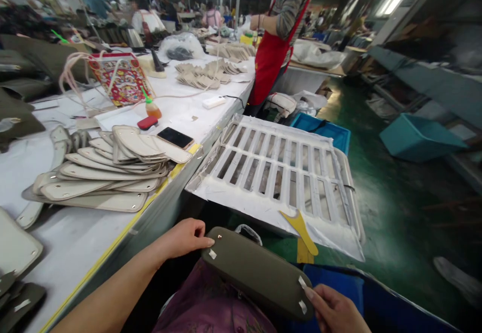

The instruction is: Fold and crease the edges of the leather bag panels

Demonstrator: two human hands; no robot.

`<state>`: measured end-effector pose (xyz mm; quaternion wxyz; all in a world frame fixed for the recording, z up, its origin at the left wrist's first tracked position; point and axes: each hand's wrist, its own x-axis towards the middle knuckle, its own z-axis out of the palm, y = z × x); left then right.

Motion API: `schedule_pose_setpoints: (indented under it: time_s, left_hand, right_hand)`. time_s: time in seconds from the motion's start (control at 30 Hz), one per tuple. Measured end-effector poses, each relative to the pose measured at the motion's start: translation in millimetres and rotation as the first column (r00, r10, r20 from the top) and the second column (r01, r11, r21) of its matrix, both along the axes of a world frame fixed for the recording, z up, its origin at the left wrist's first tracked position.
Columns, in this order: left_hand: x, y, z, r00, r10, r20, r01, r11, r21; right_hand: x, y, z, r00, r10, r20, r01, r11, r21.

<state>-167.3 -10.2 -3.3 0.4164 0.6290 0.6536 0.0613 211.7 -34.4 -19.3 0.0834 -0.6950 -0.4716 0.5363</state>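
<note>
An olive-green oblong panel [256, 267] with rounded ends lies across my lap, tilted down to the right. It has a small metal stud at its left end and several white tabs on its face. My left hand [190, 237] grips the panel's upper left corner, thumb on top and fingers curled. At the opposite end, my right hand [333, 305] pinches the edge beside a white tab [302, 283]. On the table to the left is a stack of pale grey panels [109, 172] with metal studs. More olive-green pieces [22, 298] lie at the lower left.
A white slatted rack [278, 170] stands ahead, with a yellow tool [301, 230] at its front edge. The table holds a phone [175, 137], a glue bottle [153, 109] and a patterned bag [119, 78]. A person in a red apron [269, 62] stands beyond. Blue bins flank the aisle.
</note>
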Motion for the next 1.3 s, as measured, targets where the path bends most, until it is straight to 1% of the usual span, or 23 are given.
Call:
schedule_pose_setpoints:
  time_s: [0.03,0.1,0.13,0.17,0.2,0.23,0.27,0.33,0.37,0.4,0.43,0.47,0.53,0.63,0.73,0.83,0.97,1.1,1.3]
  left_hand:
    - [-2.0,-1.8,1.3,0.999,-0.015,-0.035,0.015,1.000,0.009]
    - [-0.5,-3.7,5.4,0.991,-0.034,-0.126,0.047,0.994,0.095]
    - [4.9,-3.2,7.7,0.983,-0.040,-0.181,0.073,0.980,0.185]
    - [14.6,-2.1,9.8,0.972,-0.048,-0.232,0.120,0.944,0.308]
    - [29.1,-1.0,11.6,0.961,-0.069,-0.269,0.183,0.887,0.425]
    - [48.2,-0.7,12.7,0.952,-0.123,-0.281,0.258,0.815,0.519]
    - [70.7,-1.3,12.8,0.935,-0.221,-0.277,0.346,0.743,0.573]
    - [119.3,-4.9,8.6,0.856,-0.448,-0.258,0.505,0.618,0.602]
    - [141.4,-6.8,4.3,0.803,-0.533,-0.267,0.575,0.576,0.580]
    - [159.8,-8.4,-0.8,0.761,-0.586,-0.279,0.626,0.552,0.550]
    - [173.8,-9.3,-6.0,0.734,-0.613,-0.293,0.661,0.545,0.516]
    - [183.0,-9.6,-10.6,0.718,-0.625,-0.305,0.683,0.549,0.482]
    - [189.6,-9.1,-15.7,0.718,-0.621,-0.314,0.690,0.574,0.441]
    - [185.1,-8.2,-14.3,0.732,-0.617,-0.290,0.675,0.596,0.436]
    - [181.3,-10.0,-11.9,0.745,-0.610,-0.269,0.657,0.601,0.456]
    - [182.6,-12.1,-13.7,0.763,-0.592,-0.261,0.633,0.599,0.491]
    - [185.3,-12.6,-16.1,0.763,-0.593,-0.258,0.633,0.603,0.486]
    - [184.1,-13.9,-17.6,0.762,-0.588,-0.271,0.634,0.596,0.493]
    - [185.2,-13.3,-24.6,0.757,-0.581,-0.299,0.644,0.586,0.493]
  right_hand:
    - [-1.8,-1.2,2.6,1.000,-0.002,0.011,0.002,1.000,0.019]
    - [-4.9,-3.2,6.6,1.000,-0.002,-0.007,0.002,0.998,0.061]
    - [-5.8,-3.6,7.5,0.999,-0.013,-0.036,0.015,0.997,0.077]
    - [-6.0,-3.6,7.6,0.998,-0.023,-0.060,0.029,0.995,0.091]
    - [-5.8,-3.6,7.0,0.997,-0.030,-0.074,0.038,0.994,0.104]
    - [-5.5,-3.8,6.1,0.996,-0.044,-0.084,0.053,0.992,0.114]
    - [-5.1,-4.4,5.1,0.994,-0.057,-0.091,0.068,0.990,0.120]
    - [-5.1,-6.8,3.2,0.991,-0.082,-0.104,0.095,0.987,0.126]
    - [-5.4,-8.2,2.4,0.989,-0.091,-0.116,0.106,0.986,0.127]
    - [-5.8,-9.5,1.8,0.987,-0.096,-0.130,0.113,0.985,0.131]
    - [-6.1,-10.5,1.4,0.985,-0.094,-0.145,0.114,0.984,0.136]
    - [-6.3,-11.0,1.1,0.983,-0.092,-0.160,0.115,0.983,0.140]
    - [-6.2,-11.0,1.4,0.980,-0.084,-0.182,0.110,0.984,0.137]
    - [-4.4,-9.5,2.5,0.978,-0.070,-0.196,0.095,0.987,0.126]
    - [-2.0,-8.9,1.5,0.976,-0.050,-0.213,0.079,0.988,0.131]
    - [-0.7,-10.2,-3.1,0.974,-0.038,-0.224,0.069,0.989,0.132]
    - [-1.8,-12.8,-9.0,0.982,-0.060,-0.180,0.089,0.984,0.154]
    - [-1.9,-14.2,-9.5,0.985,-0.058,-0.160,0.086,0.981,0.175]
    - [-0.1,-12.2,-9.1,0.993,-0.025,-0.115,0.045,0.983,0.179]
